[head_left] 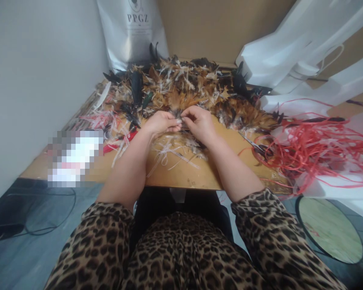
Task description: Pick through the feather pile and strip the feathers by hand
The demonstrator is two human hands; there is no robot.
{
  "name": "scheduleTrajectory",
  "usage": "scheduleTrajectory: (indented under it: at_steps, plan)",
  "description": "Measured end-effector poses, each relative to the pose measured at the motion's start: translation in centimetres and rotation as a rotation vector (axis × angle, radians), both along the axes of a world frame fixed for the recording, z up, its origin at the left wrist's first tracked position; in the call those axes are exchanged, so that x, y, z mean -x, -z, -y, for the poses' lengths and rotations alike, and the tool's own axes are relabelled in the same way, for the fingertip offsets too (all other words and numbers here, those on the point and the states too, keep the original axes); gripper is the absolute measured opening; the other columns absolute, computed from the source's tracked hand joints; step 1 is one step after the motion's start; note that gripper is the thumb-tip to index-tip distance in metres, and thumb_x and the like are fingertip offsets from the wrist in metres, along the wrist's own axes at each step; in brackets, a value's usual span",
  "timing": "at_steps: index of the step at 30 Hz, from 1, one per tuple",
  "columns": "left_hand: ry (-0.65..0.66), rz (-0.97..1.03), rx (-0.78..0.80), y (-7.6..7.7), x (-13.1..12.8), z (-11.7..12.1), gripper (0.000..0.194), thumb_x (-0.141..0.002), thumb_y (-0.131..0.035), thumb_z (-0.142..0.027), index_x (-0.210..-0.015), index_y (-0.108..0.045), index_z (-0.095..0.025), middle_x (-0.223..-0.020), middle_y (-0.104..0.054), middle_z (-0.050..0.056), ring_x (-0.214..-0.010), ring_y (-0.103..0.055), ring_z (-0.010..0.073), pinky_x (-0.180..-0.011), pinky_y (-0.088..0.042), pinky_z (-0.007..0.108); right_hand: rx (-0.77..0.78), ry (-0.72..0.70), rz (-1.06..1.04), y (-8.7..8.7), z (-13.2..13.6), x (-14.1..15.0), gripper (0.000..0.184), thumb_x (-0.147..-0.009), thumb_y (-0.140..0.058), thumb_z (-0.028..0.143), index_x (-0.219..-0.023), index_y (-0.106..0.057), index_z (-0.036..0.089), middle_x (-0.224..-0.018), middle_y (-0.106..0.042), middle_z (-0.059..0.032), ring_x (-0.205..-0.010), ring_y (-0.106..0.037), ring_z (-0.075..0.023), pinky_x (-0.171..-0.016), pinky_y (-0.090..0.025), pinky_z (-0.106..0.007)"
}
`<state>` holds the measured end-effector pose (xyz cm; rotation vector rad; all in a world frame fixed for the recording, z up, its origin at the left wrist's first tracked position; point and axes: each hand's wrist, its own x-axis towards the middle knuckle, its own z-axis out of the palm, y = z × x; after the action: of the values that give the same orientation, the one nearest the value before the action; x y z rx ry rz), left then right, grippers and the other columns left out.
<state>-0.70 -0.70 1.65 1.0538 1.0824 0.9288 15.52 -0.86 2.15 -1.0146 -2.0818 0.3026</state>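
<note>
Both hands meet over the middle of the wooden table [181, 177]. My left hand [163, 123] is closed on the base of a brown feather bunch [178, 101], whose tips fan out away from me. Pinched close beside it, the fingers of my right hand [198, 123] touch the same base; whether they hold a feather or a thread there is too small to tell. A large heap of brown, black and white feathers [187, 76] lies just beyond the hands. Below them are thin pale ribbon strips [172, 151] and some loose fluff.
Scissors [254, 144] lie to the right, beside a tangle of red ribbon [323, 147]. Pink and white strips [101, 121] are strewn at the left, near a blurred-out bright object [78, 157]. A silver bag [133, 36] stands at the back; white foam pieces [272, 52] lean at right.
</note>
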Motion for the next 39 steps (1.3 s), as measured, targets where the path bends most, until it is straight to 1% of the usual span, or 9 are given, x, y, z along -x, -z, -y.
scheduleTrajectory:
  at_steps: [4, 8, 11, 14, 21, 26, 31, 35, 39]
  plan:
    - [-0.002, -0.014, -0.001, 0.1, -0.1, -0.1, 0.018, -0.063, -0.075, -0.018, -0.062, -0.061, -0.007, -0.058, -0.064, 0.005, -0.049, -0.058, 0.006, -0.056, -0.05, 0.018, 0.03, 0.0, -0.037, 0.1, 0.0, 0.0, 0.016, -0.076, -0.046, 0.019, -0.082, -0.061, 0.016, -0.079, -0.061, -0.0043, -0.073, -0.051, -0.015, -0.07, -0.038, -0.028]
    - [-0.065, 0.009, -0.01, 0.0, -0.2, -0.1, 0.018, -0.066, -0.073, -0.017, -0.061, -0.059, -0.007, -0.057, -0.065, 0.006, -0.051, -0.06, 0.0071, -0.057, -0.051, 0.017, 0.092, 0.015, -0.065, 0.1, -0.2, -0.2, 0.019, -0.074, -0.05, 0.019, -0.088, -0.061, 0.014, -0.072, -0.06, -0.0023, -0.065, -0.049, -0.0129, -0.065, -0.038, -0.026]
    - [-0.112, 0.005, -0.02, -0.3, -0.3, -0.1, 0.017, -0.066, -0.073, -0.017, -0.064, -0.059, -0.007, -0.058, -0.065, 0.007, -0.054, -0.062, 0.0088, -0.059, -0.052, 0.018, 0.097, 0.038, -0.008, 0.0, -0.4, -0.4, 0.016, -0.073, -0.052, 0.019, -0.083, -0.063, 0.014, -0.071, -0.061, -0.0029, -0.065, -0.05, -0.0134, -0.065, -0.038, -0.026]
    - [-0.133, -0.058, -0.042, -0.3, -0.3, -0.2, 0.017, -0.066, -0.073, -0.017, -0.066, -0.059, -0.007, -0.055, -0.064, 0.006, -0.052, -0.062, 0.0102, -0.057, -0.051, 0.02, 0.067, 0.053, 0.076, 0.1, -0.6, -0.4, 0.013, -0.072, -0.052, 0.017, -0.074, -0.064, 0.015, -0.074, -0.063, -0.0054, -0.07, -0.052, -0.0154, -0.068, -0.038, -0.028]
    - [-0.104, -0.196, -0.074, -0.3, -0.3, -0.2, 0.015, -0.066, -0.073, -0.018, -0.065, -0.059, -0.01, -0.046, -0.058, 0.002, -0.046, -0.059, 0.0108, -0.057, -0.051, 0.023, 0.116, 0.075, 0.192, 0.1, -0.6, -0.6, 0.013, -0.073, -0.052, 0.018, -0.068, -0.064, 0.015, -0.07, -0.061, -0.0052, -0.065, -0.051, -0.0154, -0.064, -0.037, -0.028]
    - [-0.018, -0.344, -0.161, 0.2, -0.5, -0.2, 0.021, -0.071, -0.067, -0.017, -0.055, -0.054, -0.011, -0.048, -0.059, 0.004, -0.045, -0.058, 0.0124, -0.054, -0.051, 0.027, 0.007, 0.067, 0.275, -0.9, 0.5, -0.2, 0.018, -0.08, -0.047, 0.022, -0.076, -0.064, 0.016, -0.078, -0.06, -0.007, -0.074, -0.05, -0.0171, -0.067, -0.035, -0.029]
    - [0.09, -0.393, -0.284, 1.1, -0.6, -0.3, 0.022, -0.069, -0.067, -0.017, -0.052, -0.054, -0.012, -0.048, -0.059, 0.003, -0.044, -0.057, 0.0108, -0.049, -0.048, 0.022, -0.121, 0.093, 0.47, -1.1, 1.2, 0.3, 0.024, -0.085, -0.042, 0.026, -0.079, -0.063, 0.016, -0.085, -0.057, -0.0104, -0.079, -0.048, -0.0204, -0.064, -0.032, -0.031]
    - [0.126, -0.397, -0.274, 0.6, -0.7, 0.1, 0.021, -0.069, -0.064, -0.012, -0.049, -0.055, -0.012, -0.046, -0.058, 0.003, -0.042, -0.056, 0.0116, -0.05, -0.049, 0.025, -0.201, 0.076, 0.536, -0.8, 1.1, 0.3, 0.028, -0.087, -0.039, 0.028, -0.078, -0.063, 0.016, -0.086, -0.057, -0.0104, -0.08, -0.046, -0.0207, -0.062, -0.03, -0.031]
    - [0.121, -0.414, -0.247, 0.0, -0.7, 0.5, 0.02, -0.069, -0.063, -0.012, -0.051, -0.057, -0.012, -0.049, -0.06, 0.005, -0.043, -0.057, 0.0127, -0.053, -0.051, 0.028, -0.24, 0.079, 0.529, -0.8, 0.9, 0.1, 0.029, -0.088, -0.038, 0.03, -0.081, -0.063, 0.017, -0.086, -0.058, -0.0098, -0.081, -0.046, -0.0204, -0.063, -0.029, -0.031]
